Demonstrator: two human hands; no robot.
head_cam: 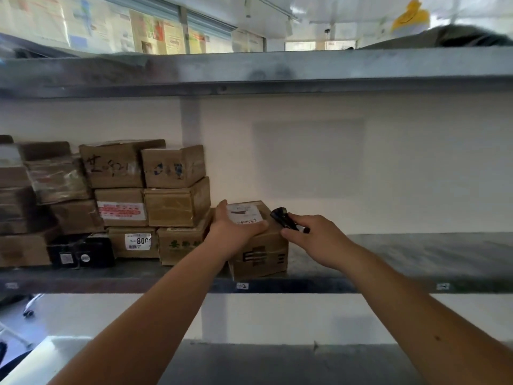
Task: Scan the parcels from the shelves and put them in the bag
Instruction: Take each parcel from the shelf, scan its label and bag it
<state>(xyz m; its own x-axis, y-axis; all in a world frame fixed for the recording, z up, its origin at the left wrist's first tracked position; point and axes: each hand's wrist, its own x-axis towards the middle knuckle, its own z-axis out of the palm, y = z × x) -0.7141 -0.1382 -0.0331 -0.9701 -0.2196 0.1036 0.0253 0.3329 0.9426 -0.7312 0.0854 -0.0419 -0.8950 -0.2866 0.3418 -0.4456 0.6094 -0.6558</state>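
Scan step under way at the middle shelf (416, 245); bagging not yet begun, no bag in sight.

Stacked boxes (125, 201) sat at the shelf's left. Just right of them, the left hand (236, 232) gripped the parcel (259, 245), fingers curled over its top edge. It was a small brown carton with a white label (244, 215) on top, resting at the shelf's front. The right hand (313, 234) clutched a black scanner (284, 219), aimed at the label. Next, likely: confirm the read, lift the parcel clear.

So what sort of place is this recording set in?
Probably a parcel pickup or sorting depot: taped cardboard parcels stacked on a metal shelf with slot tags, and the right hand holding a handheld scanner.
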